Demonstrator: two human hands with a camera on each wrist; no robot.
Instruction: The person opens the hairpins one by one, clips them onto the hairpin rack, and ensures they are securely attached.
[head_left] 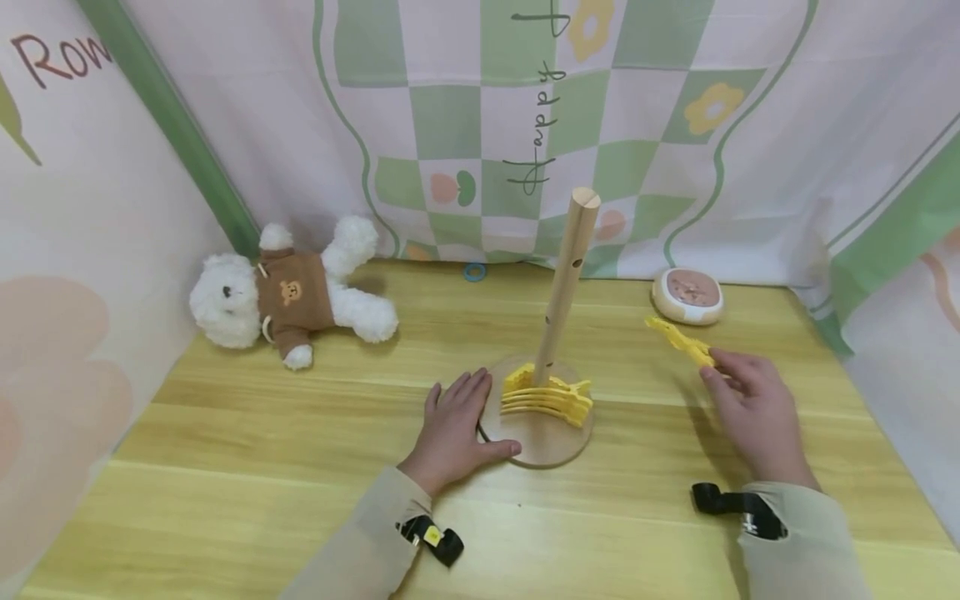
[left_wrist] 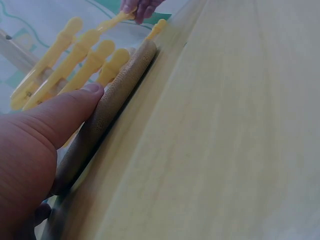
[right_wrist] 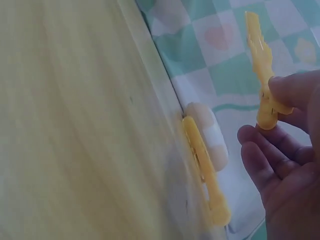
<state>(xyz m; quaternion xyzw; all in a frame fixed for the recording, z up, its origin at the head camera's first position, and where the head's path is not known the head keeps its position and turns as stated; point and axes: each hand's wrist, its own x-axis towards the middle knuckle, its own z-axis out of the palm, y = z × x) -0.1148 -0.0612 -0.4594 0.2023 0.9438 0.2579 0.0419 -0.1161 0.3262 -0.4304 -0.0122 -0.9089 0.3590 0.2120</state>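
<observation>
A round wooden base (head_left: pixel 536 446) carries an upright wooden post (head_left: pixel 566 287) with small dark holes. Several thin yellow plastic pieces (head_left: pixel 536 402), knobbed at their ends, are grouped around the foot of the post. My left hand (head_left: pixel 453 433) rests on the base with fingers spread over its left edge, thumb (left_wrist: pixel 75 110) along the front rim. Off to the right, my right hand (head_left: pixel 761 408) pinches one yellow plastic piece (right_wrist: pixel 260 60) between thumb and fingers, above the table. Another yellow piece (right_wrist: pixel 206 172) lies on the table in the right wrist view.
Behind the right hand stands a small white device (head_left: pixel 690 297) with a pinkish top. A blue ring (head_left: pixel 474 280) lies near the back edge. At the left lies a white plush toy (head_left: pixel 296 300) in a brown shirt. A patterned curtain (head_left: pixel 517 125) hangs along the back.
</observation>
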